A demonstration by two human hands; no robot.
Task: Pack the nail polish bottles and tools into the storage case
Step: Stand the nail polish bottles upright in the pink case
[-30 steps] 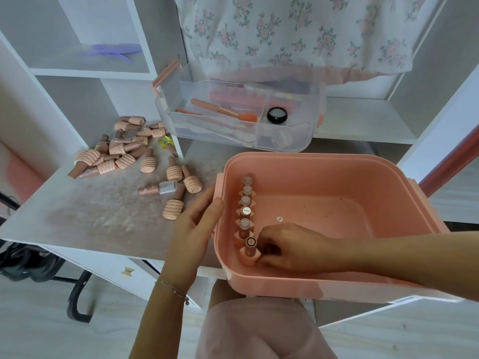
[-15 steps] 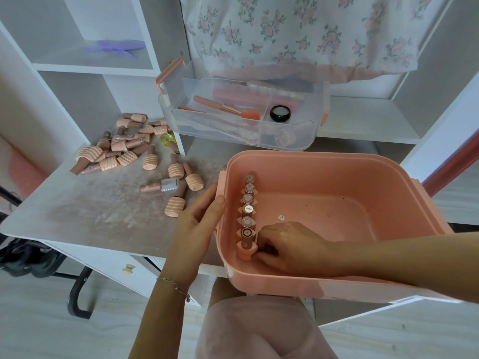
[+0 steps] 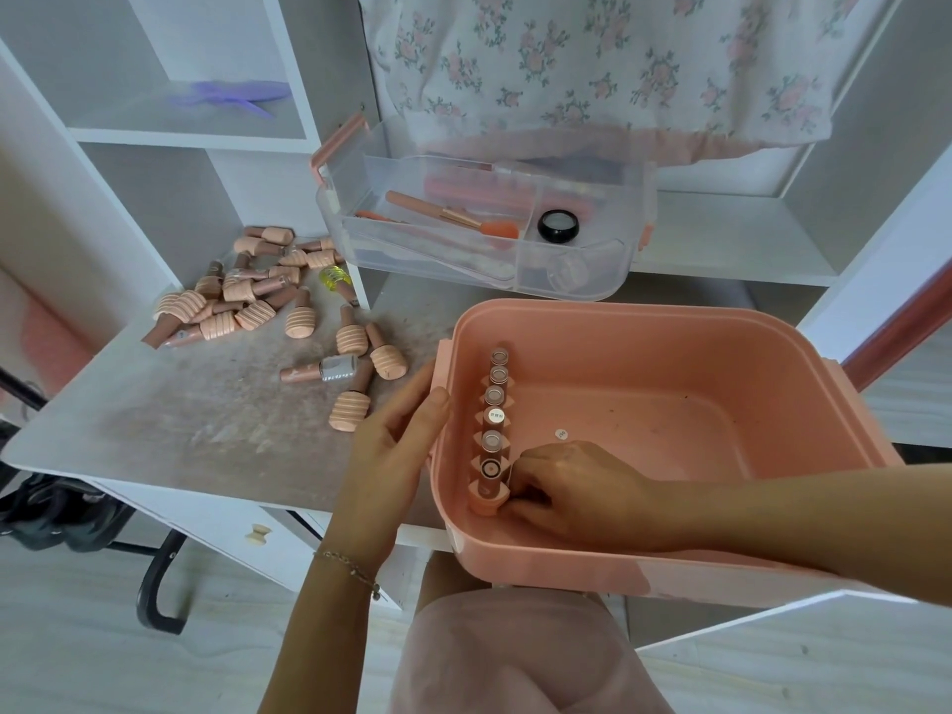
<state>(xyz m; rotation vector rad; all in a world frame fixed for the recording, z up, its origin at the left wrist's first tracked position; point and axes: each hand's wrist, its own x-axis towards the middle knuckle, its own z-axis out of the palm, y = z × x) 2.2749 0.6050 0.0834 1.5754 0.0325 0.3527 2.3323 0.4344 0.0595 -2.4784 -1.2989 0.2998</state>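
A pink storage case (image 3: 669,327) stands open at the table's front right. Along its left wall runs a row of several nail polish bottles (image 3: 494,399), standing cap down. My right hand (image 3: 572,492) is inside the case, its curled fingers pinching the nearest bottle (image 3: 487,487) at the row's front end. On the outside of the case's left wall rests my left hand (image 3: 396,445), thumb on the rim. Several more peach-capped bottles (image 3: 247,306) lie scattered on the table at the left.
A clear tray (image 3: 592,280) holding brushes (image 3: 453,216) and a small black jar (image 3: 558,225) sits behind the case. White shelving stands at the back, with a floral cloth (image 3: 592,69) hanging above. A drawer knob (image 3: 257,533) shows below the table edge.
The view has shifted slightly. My right hand has kept hold of the nearest bottle and pushed it closer to the row. My left hand has stayed on the case wall.
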